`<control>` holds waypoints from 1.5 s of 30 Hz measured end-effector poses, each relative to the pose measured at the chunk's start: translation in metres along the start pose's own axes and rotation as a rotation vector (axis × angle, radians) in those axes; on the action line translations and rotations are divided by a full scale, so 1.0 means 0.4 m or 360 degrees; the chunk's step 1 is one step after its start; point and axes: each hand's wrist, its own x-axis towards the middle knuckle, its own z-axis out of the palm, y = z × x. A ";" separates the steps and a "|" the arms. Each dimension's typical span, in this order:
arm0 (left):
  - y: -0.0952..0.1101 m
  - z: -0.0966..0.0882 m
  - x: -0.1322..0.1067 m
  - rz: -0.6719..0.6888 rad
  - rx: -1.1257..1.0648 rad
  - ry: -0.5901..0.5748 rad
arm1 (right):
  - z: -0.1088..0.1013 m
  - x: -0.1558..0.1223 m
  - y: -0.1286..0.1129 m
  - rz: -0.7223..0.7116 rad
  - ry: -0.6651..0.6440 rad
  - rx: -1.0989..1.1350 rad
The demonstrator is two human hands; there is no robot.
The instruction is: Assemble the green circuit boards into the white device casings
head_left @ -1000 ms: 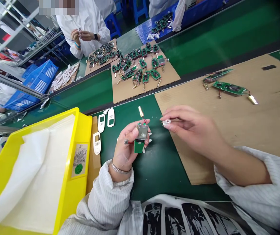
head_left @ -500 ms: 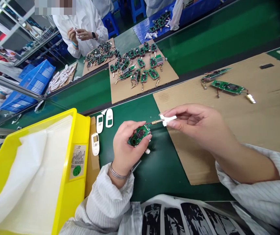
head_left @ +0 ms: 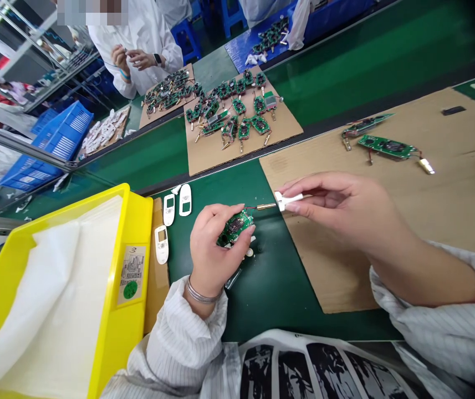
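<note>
My left hand [head_left: 219,242] grips a green circuit board [head_left: 239,224] between thumb and fingers. From the board a thin wire leads to a brass-coloured metal probe [head_left: 266,206]. The probe's far end meets a small white plastic piece [head_left: 289,201], pinched by my right hand [head_left: 337,208]; how deep the probe sits in it is hidden. Small white parts [head_left: 249,252] lie on the green bench just below the board, partly covered by my left hand. Two white device shells [head_left: 185,200] and a white shell with a small screen [head_left: 161,244] rest further left.
A yellow bin [head_left: 139,221] lined with white sheet stands at the left. Cardboard [head_left: 387,221] on the right bears two boards [head_left: 387,147]. Several boards with probes cover another cardboard sheet [head_left: 208,158] ahead. Across the bench a co-worker [head_left: 137,50] handles something small.
My right hand has shifted slightly right with the white plastic piece, and the wire looks straighter. The board in my left hand has turned a little and moved slightly left.
</note>
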 end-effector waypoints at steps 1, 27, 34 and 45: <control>0.000 0.000 0.000 -0.0004 -0.0016 0.0008 | 0.001 0.000 0.002 0.0012 -0.0007 0.0011; 0.000 0.020 -0.015 0.0302 -0.0021 -0.0051 | 0.031 -0.011 0.006 0.0123 -0.0343 0.0049; -0.004 0.023 -0.018 0.0328 0.0089 -0.0086 | 0.033 -0.015 0.003 -0.0030 -0.0274 0.0130; 0.001 0.021 -0.021 0.0304 0.0039 -0.0106 | 0.036 -0.013 0.013 0.0059 -0.0291 0.0035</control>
